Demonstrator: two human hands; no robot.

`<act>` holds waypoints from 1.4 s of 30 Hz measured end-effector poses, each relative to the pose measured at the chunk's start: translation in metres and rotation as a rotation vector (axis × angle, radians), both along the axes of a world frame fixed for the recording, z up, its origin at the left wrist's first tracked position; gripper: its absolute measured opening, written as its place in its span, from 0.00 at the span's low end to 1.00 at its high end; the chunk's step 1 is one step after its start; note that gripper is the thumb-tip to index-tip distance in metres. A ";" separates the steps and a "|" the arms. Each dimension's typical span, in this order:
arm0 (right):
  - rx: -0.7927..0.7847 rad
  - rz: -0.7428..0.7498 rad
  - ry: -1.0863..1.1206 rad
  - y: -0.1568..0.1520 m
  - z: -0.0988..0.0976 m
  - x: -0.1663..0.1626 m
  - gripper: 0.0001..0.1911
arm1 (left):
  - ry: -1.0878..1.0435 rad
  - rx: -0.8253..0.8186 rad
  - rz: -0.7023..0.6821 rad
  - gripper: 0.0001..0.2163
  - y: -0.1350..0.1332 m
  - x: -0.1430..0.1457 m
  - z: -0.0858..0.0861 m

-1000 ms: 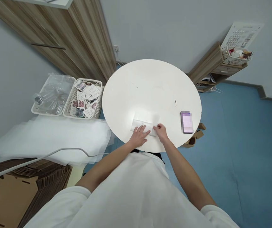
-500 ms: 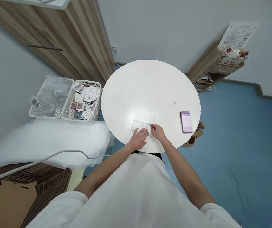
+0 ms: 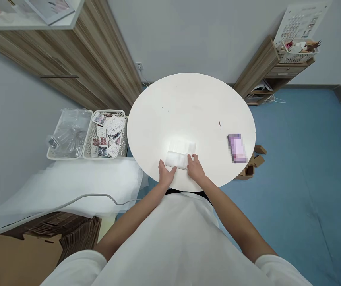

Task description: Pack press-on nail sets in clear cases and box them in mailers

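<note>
A thin white wrapping sheet [image 3: 177, 159], folded into a flat packet, lies near the front edge of the round white table. Its far flap [image 3: 185, 145] spreads out beyond the fold. My left hand [image 3: 166, 175] grips the packet's left end, fingers along the side and thumb at the near edge. At the right end, my right hand [image 3: 195, 168] has its thumb and fingers on the sheet. Whatever may be inside the folds is hidden.
A pixelated purple-pink item [image 3: 237, 148] lies on the table's [image 3: 191, 99] right side. To the left are a basket of printed cards [image 3: 107, 133], a bin of clear plastic [image 3: 72, 135] and stacked white sheets [image 3: 99, 178]. Cardboard boxes [image 3: 249, 171] sit on the floor.
My left hand has moved off the top of the sheet to its left end. The right hand has shifted from a pinch to gripping the right end. The view has tilted slightly.
</note>
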State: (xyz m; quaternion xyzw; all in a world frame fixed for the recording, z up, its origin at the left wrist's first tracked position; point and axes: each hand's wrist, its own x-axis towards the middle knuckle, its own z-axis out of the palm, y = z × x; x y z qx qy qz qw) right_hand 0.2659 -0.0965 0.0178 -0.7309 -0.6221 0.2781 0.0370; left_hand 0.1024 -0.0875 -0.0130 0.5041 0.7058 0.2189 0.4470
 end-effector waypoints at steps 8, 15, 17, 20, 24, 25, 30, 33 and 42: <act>0.024 -0.028 0.113 0.000 0.003 0.010 0.31 | -0.322 -0.246 0.153 0.25 0.039 0.007 0.009; 0.009 -0.055 0.143 0.011 0.001 0.007 0.27 | -0.174 -0.092 -0.207 0.12 0.035 0.032 0.030; -0.019 -0.045 0.184 0.015 0.000 0.008 0.25 | -0.098 -0.035 -0.261 0.12 0.030 0.046 0.030; -0.049 -0.049 0.322 0.017 0.002 0.017 0.25 | -0.046 0.003 -0.307 0.11 0.023 0.060 0.031; -0.071 -0.103 0.584 0.016 0.003 0.029 0.28 | -0.075 0.012 -0.396 0.12 0.016 0.062 0.038; -0.066 -0.137 0.618 0.016 0.002 0.030 0.27 | -0.075 0.019 -0.406 0.12 0.015 0.062 0.039; 0.011 -0.277 0.631 0.016 -0.007 0.023 0.20 | -0.117 -0.038 -0.382 0.14 0.017 0.058 0.043; 0.024 -0.243 0.634 0.016 -0.012 0.023 0.20 | -0.177 -0.125 -0.353 0.16 0.020 0.051 0.043; 0.084 -0.109 0.504 0.012 -0.019 0.027 0.22 | 0.294 0.430 -0.807 0.17 0.029 0.033 0.038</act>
